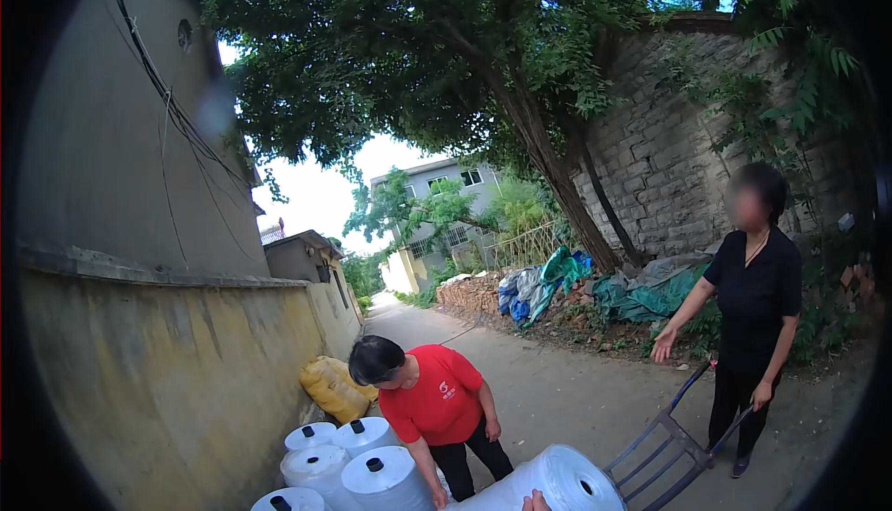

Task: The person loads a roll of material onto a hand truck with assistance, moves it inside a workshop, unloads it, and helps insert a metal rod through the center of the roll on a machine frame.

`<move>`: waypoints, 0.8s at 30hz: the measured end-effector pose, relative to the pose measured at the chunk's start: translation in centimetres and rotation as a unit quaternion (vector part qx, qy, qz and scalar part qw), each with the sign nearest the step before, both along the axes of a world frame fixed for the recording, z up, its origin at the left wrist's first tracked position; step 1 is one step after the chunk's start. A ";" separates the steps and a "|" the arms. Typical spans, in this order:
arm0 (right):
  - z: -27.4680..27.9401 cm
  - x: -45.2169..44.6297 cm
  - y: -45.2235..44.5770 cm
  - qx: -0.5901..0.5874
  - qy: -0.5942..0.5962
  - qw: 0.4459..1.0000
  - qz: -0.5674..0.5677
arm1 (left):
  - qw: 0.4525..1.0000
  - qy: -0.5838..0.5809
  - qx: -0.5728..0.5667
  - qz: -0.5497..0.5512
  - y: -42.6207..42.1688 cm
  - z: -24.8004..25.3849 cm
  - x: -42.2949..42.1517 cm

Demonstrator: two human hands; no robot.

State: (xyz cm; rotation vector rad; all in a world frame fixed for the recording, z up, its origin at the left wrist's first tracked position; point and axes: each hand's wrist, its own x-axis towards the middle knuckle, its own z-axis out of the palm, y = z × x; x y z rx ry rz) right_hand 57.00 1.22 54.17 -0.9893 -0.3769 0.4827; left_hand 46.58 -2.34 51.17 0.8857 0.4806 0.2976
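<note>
- At the bottom edge, the wearer's fingers [536, 502] show against the wrapped film roll [559, 476]; they look laid on it, but whether they grip I cannot tell, nor which hand this is. The other hand is out of view.
- The roll lies on its side directly under and around those fingers, its end with the dark core hole just to their right.
- Handling it well probably calls for a flat, spread palm, since the glossy wrap looks slippery, with both ends kept under control.
- Left of the fingers, a person in a red shirt [433, 395] bends with one hand at or beside the roll's far end; contact is unclear.
- Right of the fingers, a person in black [754, 297] holds a hand truck [683, 441], its frame close to the roll's cored end.
- Farther left stand upright rolls [383, 476], a yellow sack [336, 388] behind them.
- Beyond the fingers runs a paved lane [557, 390], between a stained wall [177, 362] and heaped tarps [562, 274] below a leaning tree [548, 149].
</note>
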 end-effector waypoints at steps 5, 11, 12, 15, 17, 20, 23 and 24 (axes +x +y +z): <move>-5.0 -3.1 -3.1 -0.048 0.036 0.997 -0.049 | 0.997 -0.011 0.059 -0.056 -0.9 -2.4 -0.7; -10.3 -4.6 -5.2 -0.111 0.087 0.987 -0.078 | 0.991 0.087 0.065 -0.074 -1.0 -1.3 -1.2; -10.1 -5.0 -5.1 -0.104 0.083 0.988 -0.077 | 0.994 0.076 0.059 -0.057 -1.3 -0.3 -1.8; -9.1 -7.0 -4.8 -0.100 0.091 0.989 -0.066 | 0.993 0.106 0.039 -0.024 1.1 -0.9 -0.5; -8.4 -8.6 -4.6 -0.125 0.114 0.985 -0.034 | 0.988 0.151 -0.011 -0.010 1.7 1.2 -0.8; -7.0 -10.4 -4.9 -0.191 0.155 0.968 0.047 | 0.995 0.081 0.044 0.032 3.5 -2.8 -1.0; -6.9 -12.0 -4.5 -0.196 0.123 0.964 0.127 | 0.995 0.071 0.008 0.069 5.5 -6.5 -3.2; -8.3 -12.0 -3.8 -0.186 0.111 0.963 0.162 | 0.994 0.075 -0.013 0.077 5.8 -7.1 -3.6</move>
